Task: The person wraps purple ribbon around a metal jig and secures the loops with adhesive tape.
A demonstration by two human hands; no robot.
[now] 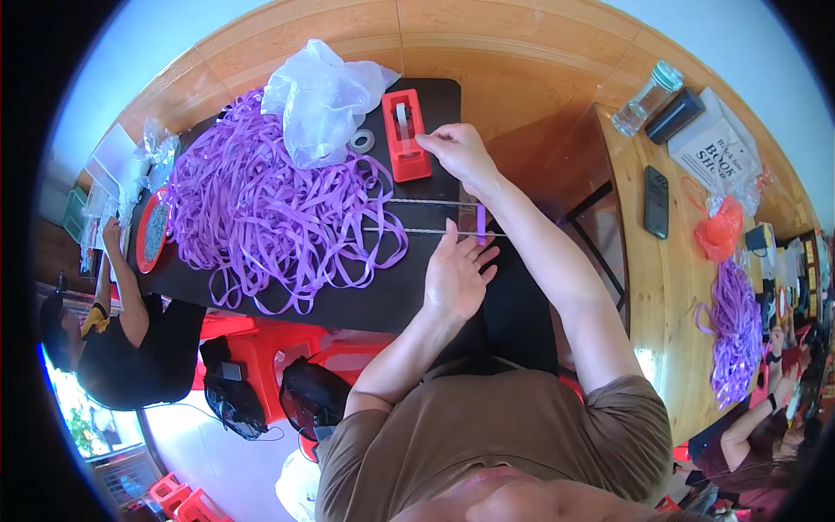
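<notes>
My right hand (458, 157) reaches over the red tape dispenser (418, 165), thumb and fingers pinched at the end of its clear tape (404, 130). Below it, my left hand (458, 277) is turned palm up with fingers apart, the thumb at the lower of two thin metal rods (426, 231). These rods stick out past the dark table's right side. A short purple ribbon piece (481, 224) hangs across both rods, partly next to my right forearm. A big heap of purple ribbons (261, 191) covers much of the dark table (348, 306) to the left.
A white plastic bag (317, 109) and a tape roll (362, 141) lie behind the heap. A red dish (151, 233) of small grey pieces sits by a co-worker (139, 348). The right-hand wooden table (648, 304) bears a bottle (648, 100), a phone (656, 202) and more ribbons (736, 326).
</notes>
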